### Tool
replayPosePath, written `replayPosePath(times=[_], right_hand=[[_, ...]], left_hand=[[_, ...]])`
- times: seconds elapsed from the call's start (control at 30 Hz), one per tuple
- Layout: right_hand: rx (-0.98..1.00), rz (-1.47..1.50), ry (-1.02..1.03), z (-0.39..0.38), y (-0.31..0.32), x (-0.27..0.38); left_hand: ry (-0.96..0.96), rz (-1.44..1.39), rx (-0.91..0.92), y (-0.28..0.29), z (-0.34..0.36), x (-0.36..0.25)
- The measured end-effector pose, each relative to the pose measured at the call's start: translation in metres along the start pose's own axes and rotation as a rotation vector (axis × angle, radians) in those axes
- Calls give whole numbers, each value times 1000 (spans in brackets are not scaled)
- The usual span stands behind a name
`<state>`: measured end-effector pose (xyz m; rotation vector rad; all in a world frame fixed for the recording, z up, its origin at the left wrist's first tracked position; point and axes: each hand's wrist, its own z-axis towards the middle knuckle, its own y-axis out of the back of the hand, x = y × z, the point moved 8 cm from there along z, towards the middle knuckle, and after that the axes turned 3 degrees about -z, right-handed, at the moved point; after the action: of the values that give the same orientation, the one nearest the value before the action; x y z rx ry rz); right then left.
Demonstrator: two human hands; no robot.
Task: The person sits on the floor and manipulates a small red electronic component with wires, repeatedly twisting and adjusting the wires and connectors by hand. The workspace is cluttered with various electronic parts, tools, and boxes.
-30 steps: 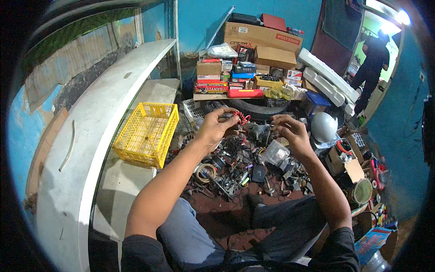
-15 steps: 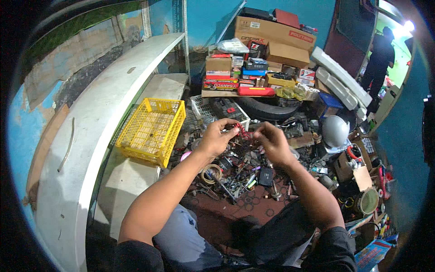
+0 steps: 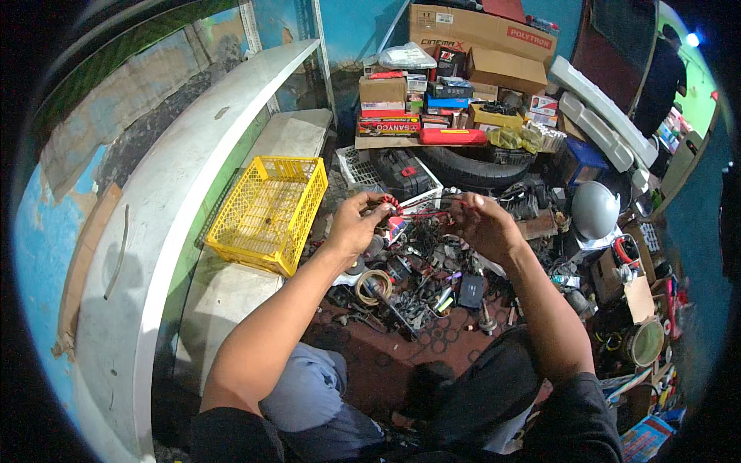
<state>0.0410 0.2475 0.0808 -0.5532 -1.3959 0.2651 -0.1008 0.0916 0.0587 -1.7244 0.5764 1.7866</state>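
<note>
The shelf's [image 3: 176, 185] edge bounds frame left; room lies above central clutter [image 3: 440, 270]. Left hand [image 3: 355, 229] pinches red wire [image 3: 392, 204]; right hand [image 3: 491, 229], half-curled, meets its strand, grip unclear.

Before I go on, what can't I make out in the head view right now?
- Red coiled wire: partly hidden by the fingers of the left hand pinching it.
- Right hand: its own turned palm and blur hide whether its fingers grip the wire.
- Pile of loose parts: pieces overlap and are too small to tell apart.
- Red flat thing atop the large cardboard box: cut off by the upper edge.
</note>
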Motion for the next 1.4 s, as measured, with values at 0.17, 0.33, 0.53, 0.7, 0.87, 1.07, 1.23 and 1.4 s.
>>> replayPosePath(times=[0.17, 0.33, 0.53, 0.7, 0.87, 1.07, 1.23, 1.4], right_hand=[[182, -215, -68, 0, 8, -6], [166, -17, 158, -5, -5, 21], [4, -226, -16, -14, 41, 4], [-135, -589, 105, -25, 39, -11], [-172, -591, 38, -23, 28, -11], [-152, -584, 66, -15, 17, -14], [-359, -503, 99, -7, 27, -11], [-86, -602, -2, -5, 12, -19]], left_hand=[[-58, 46, -21, -5, 2, -7], [-134, 10, 126, -3, 2, -4], [-141, 149, 128, -15, -15, -10], [-223, 222, 191, -30, -27, -24], [-250, 122, 244, -37, -32, -24], [-257, 64, 297, -42, -34, -33], [-352, 125, 285, -38, -34, -39], [-299, 138, 337, -45, -36, -34]])
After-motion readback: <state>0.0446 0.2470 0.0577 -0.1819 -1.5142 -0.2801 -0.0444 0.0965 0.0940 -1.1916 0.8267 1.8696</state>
